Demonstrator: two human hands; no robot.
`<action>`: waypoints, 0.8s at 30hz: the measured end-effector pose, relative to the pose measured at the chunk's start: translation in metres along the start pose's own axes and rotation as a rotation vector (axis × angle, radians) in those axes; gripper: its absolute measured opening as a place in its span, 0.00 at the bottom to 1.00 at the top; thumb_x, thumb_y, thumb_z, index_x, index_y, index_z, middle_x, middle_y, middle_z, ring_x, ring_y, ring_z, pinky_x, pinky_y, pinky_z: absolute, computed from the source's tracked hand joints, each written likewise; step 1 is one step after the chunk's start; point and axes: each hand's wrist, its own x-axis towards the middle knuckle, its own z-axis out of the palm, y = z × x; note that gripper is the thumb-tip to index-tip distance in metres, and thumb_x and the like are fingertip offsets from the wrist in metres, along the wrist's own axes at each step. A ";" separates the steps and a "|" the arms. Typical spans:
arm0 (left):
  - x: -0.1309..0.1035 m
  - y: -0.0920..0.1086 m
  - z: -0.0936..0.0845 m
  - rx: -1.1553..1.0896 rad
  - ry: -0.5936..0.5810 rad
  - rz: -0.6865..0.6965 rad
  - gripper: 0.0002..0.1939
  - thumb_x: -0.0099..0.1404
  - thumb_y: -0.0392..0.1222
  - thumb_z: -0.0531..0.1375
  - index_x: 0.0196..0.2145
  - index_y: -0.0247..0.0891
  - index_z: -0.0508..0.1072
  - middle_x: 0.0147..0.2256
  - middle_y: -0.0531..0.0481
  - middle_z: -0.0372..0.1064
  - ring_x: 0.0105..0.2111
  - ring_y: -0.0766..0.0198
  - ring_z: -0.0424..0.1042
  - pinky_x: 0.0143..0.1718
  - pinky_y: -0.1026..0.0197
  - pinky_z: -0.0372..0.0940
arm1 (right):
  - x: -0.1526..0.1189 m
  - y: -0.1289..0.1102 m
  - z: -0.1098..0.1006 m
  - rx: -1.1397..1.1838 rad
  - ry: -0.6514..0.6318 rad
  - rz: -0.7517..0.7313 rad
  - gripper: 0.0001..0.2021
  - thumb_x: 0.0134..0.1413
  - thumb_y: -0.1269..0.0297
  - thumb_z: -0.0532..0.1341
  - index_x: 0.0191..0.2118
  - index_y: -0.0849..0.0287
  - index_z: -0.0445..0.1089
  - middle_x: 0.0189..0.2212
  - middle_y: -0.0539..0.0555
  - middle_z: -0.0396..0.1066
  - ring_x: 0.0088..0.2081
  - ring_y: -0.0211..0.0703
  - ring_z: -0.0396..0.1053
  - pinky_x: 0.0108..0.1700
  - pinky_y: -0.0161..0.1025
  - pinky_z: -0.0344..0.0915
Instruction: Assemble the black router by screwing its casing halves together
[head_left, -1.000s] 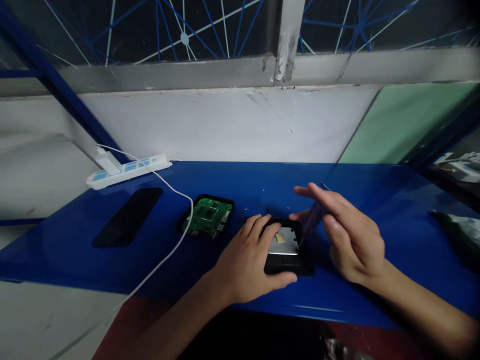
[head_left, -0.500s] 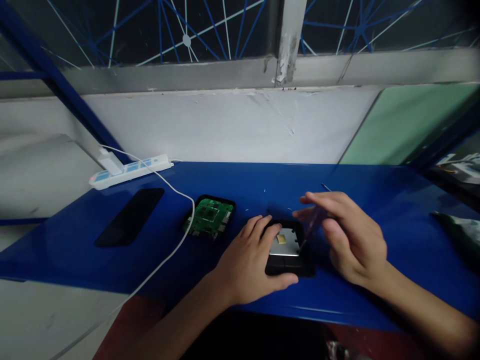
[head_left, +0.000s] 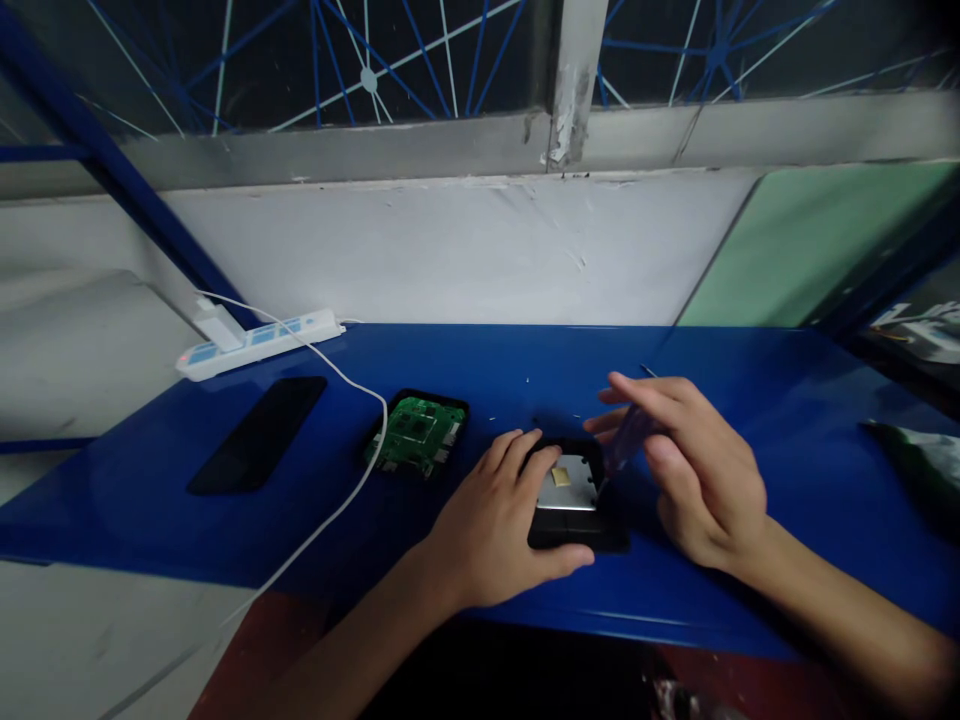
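Note:
A black plastic case [head_left: 576, 531] lies on the blue table, holding a silver metal plate [head_left: 574, 496] with a small gold-coloured square pad [head_left: 561, 477]. My left hand [head_left: 491, 525] grips the case from the left, thumb along the near edge and fingers over the far part, hiding its left side. In my right hand [head_left: 701, 475] is a screwdriver [head_left: 628, 440] with a translucent purple handle, tilted so that its tip meets the plate's right edge. Dark screw points show along that edge; whether the tip sits in one I cannot tell.
Left of the case, a green circuit board [head_left: 420, 432] sits in a black shell. A dark phone-like slab [head_left: 259, 435], a white power strip [head_left: 262, 343] and a white cable [head_left: 341, 508] lie further left. A thin metal rod [head_left: 648, 370] lies behind my right hand.
The view has shifted very slightly. My right hand and the screwdriver have turned a little at the plate's edge; my left hand stays on the case.

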 end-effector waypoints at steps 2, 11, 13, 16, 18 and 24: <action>0.000 -0.001 0.001 0.003 0.005 0.005 0.44 0.56 0.61 0.69 0.61 0.35 0.61 0.64 0.33 0.57 0.66 0.40 0.54 0.64 0.38 0.57 | 0.000 -0.002 0.001 0.030 -0.006 0.014 0.27 0.66 0.74 0.50 0.69 0.57 0.56 0.53 0.62 0.69 0.45 0.47 0.74 0.45 0.49 0.73; -0.001 -0.003 0.003 -0.024 0.021 0.012 0.43 0.57 0.61 0.68 0.62 0.38 0.60 0.64 0.35 0.57 0.65 0.39 0.54 0.63 0.36 0.57 | -0.002 0.003 0.005 0.006 0.052 0.053 0.29 0.58 0.74 0.66 0.63 0.48 0.63 0.39 0.53 0.71 0.36 0.43 0.74 0.38 0.45 0.75; -0.001 -0.003 0.003 -0.020 0.014 0.009 0.44 0.57 0.62 0.68 0.62 0.38 0.60 0.64 0.35 0.57 0.66 0.39 0.53 0.63 0.36 0.57 | -0.001 0.005 0.004 -0.023 0.059 0.017 0.26 0.55 0.70 0.70 0.58 0.49 0.67 0.35 0.52 0.69 0.34 0.43 0.72 0.36 0.44 0.73; -0.001 -0.002 0.002 -0.015 0.012 0.008 0.44 0.56 0.61 0.69 0.62 0.37 0.60 0.64 0.35 0.57 0.66 0.40 0.54 0.64 0.37 0.56 | 0.000 0.004 0.000 -0.052 0.025 -0.015 0.21 0.61 0.66 0.65 0.58 0.52 0.68 0.37 0.55 0.70 0.37 0.45 0.73 0.38 0.46 0.73; -0.001 -0.002 0.001 -0.018 0.015 0.003 0.43 0.56 0.61 0.69 0.62 0.38 0.60 0.64 0.35 0.57 0.65 0.40 0.54 0.64 0.37 0.56 | 0.000 0.001 -0.001 -0.034 -0.007 -0.006 0.21 0.66 0.68 0.56 0.63 0.55 0.64 0.44 0.59 0.72 0.41 0.47 0.74 0.41 0.48 0.74; -0.001 -0.002 0.001 -0.008 -0.007 -0.006 0.44 0.57 0.61 0.69 0.62 0.37 0.60 0.64 0.34 0.57 0.66 0.39 0.53 0.63 0.36 0.57 | -0.002 -0.001 0.003 -0.053 0.045 0.055 0.32 0.63 0.75 0.61 0.68 0.49 0.56 0.47 0.56 0.75 0.39 0.43 0.77 0.42 0.44 0.76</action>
